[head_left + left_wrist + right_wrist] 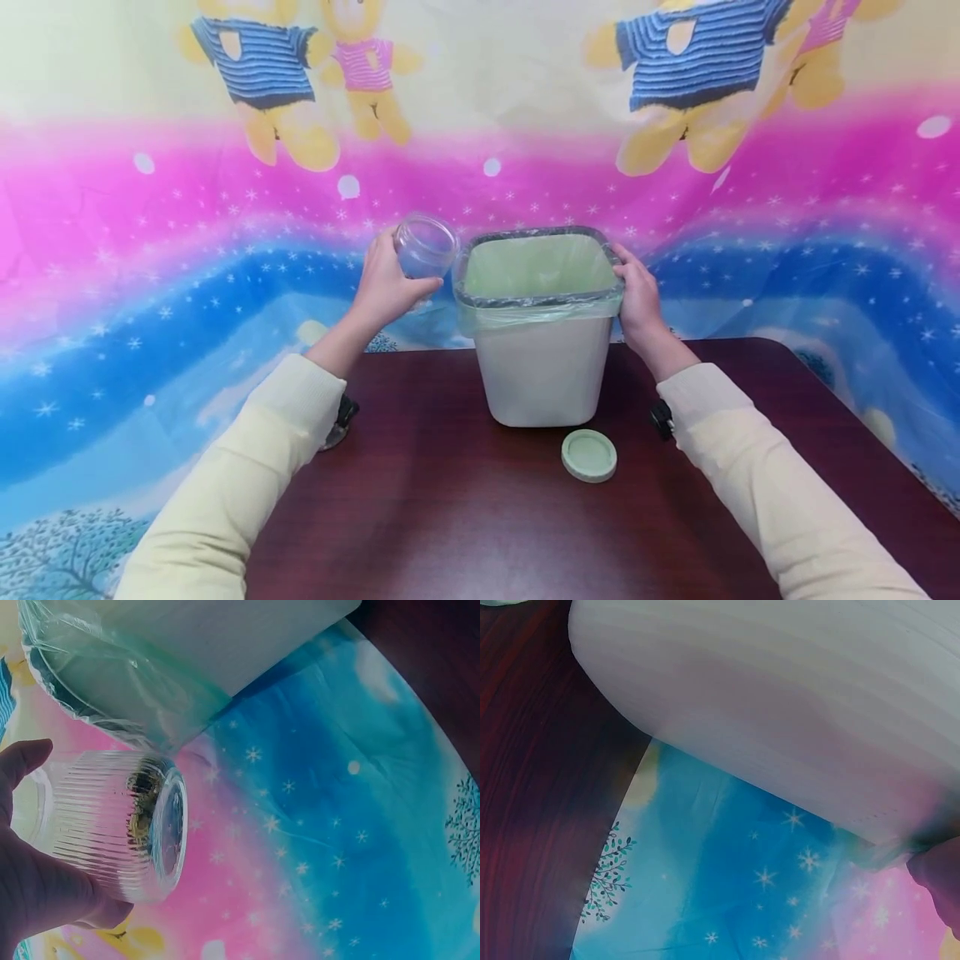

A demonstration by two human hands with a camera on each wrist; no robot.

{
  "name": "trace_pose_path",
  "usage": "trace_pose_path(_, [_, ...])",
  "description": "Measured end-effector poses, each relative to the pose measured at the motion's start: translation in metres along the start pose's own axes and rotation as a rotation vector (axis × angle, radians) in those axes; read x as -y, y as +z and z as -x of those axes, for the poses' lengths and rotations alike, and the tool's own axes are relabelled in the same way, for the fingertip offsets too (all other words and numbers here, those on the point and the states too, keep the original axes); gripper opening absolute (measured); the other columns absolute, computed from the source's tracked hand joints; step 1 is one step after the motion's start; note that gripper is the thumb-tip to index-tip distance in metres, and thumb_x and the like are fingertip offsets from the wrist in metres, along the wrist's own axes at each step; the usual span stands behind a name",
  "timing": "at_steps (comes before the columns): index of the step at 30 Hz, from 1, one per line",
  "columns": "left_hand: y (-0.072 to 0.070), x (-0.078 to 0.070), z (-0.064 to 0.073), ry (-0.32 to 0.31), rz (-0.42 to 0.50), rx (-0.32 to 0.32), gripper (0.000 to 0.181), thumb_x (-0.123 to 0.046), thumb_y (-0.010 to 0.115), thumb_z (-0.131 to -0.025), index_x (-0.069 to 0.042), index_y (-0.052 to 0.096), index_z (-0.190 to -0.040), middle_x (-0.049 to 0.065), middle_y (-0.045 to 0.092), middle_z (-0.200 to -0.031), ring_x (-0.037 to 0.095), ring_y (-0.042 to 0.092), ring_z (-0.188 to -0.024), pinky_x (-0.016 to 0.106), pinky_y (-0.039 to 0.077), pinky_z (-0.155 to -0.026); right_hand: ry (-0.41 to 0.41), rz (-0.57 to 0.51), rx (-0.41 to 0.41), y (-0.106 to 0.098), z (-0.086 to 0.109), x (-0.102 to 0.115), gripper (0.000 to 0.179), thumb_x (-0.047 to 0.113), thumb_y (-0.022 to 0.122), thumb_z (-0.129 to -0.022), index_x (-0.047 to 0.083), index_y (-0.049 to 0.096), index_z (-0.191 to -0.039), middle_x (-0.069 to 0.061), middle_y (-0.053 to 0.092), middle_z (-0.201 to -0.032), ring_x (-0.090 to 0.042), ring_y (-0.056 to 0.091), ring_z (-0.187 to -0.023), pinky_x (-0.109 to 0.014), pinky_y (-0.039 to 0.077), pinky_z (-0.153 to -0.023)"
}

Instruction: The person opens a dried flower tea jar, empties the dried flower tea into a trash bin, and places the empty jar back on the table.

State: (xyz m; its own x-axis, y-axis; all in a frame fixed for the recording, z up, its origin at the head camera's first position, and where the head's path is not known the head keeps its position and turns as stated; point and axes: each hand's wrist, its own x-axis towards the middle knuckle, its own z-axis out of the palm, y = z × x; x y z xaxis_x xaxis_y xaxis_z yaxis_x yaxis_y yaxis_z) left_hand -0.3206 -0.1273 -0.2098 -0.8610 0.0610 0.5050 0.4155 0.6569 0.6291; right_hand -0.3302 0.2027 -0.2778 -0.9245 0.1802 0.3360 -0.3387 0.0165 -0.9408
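Note:
My left hand (386, 279) grips a clear jar (427, 243) beside the left rim of a white trash bin (543, 371), its open mouth facing up and tilted. In the left wrist view, the jar's ribbed wall (90, 817) shows, with dark and yellowish bits (144, 806) near its base; I cannot tell what they are. A translucent green bag (536, 312) lines the bin and folds over its rim. My right hand (637, 296) holds the bin's right rim, thumb at the top edge. In the right wrist view, the bin wall (780, 697) hides most of that hand.
A round pale green lid (589, 455) lies on the dark brown table (465, 517), in front of the bin. Behind the table hangs a printed cloth (225, 208) with bears and snowflakes. A small round object (335, 438) is partly hidden by the left sleeve.

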Motion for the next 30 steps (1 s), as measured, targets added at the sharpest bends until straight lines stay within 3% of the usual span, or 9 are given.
trace_pose_path(11, [0.011,-0.006,-0.022,0.187,-0.2,-0.035,0.086,-0.017,0.086,-0.07,0.002,0.037,-0.139,0.019,0.043,-0.134,0.034,0.033,-0.127,0.05,0.026,-0.107,0.001,0.016,-0.012,0.0,0.0,0.001,0.051,0.014,0.029,-0.101,0.012,0.034,-0.151,0.0,0.023,-0.159,-0.019,0.012,-0.145,-0.042,0.006,-0.116])
trace_pose_path(17, [0.015,-0.012,-0.027,0.29,-0.326,-0.045,0.086,-0.02,0.087,-0.07,0.002,0.038,-0.138,0.019,0.045,-0.132,0.034,0.034,-0.127,0.049,0.026,-0.107,0.005,0.035,-0.004,0.001,0.002,0.002,0.051,0.016,0.027,-0.101,0.011,0.033,-0.152,0.0,0.023,-0.159,-0.019,0.01,-0.146,-0.044,0.004,-0.116])
trace_pose_path(23, [0.019,-0.017,-0.032,0.318,-0.407,-0.05,0.086,-0.023,0.086,-0.071,0.001,0.038,-0.138,0.019,0.044,-0.132,0.034,0.034,-0.126,0.048,0.028,-0.107,-0.002,0.027,-0.019,0.002,0.002,0.002,0.052,0.014,0.029,-0.1,0.009,0.034,-0.151,0.0,0.025,-0.158,-0.017,0.011,-0.146,-0.042,0.005,-0.116])
trace_pose_path(30, [0.025,-0.019,-0.036,0.305,-0.479,-0.027,0.085,-0.024,0.085,-0.073,0.001,0.037,-0.139,0.02,0.042,-0.134,0.035,0.033,-0.128,0.046,0.025,-0.109,-0.003,0.034,-0.015,0.001,0.001,0.0,0.052,0.014,0.028,-0.1,0.011,0.034,-0.151,0.0,0.023,-0.159,-0.019,0.011,-0.145,-0.043,0.005,-0.116])
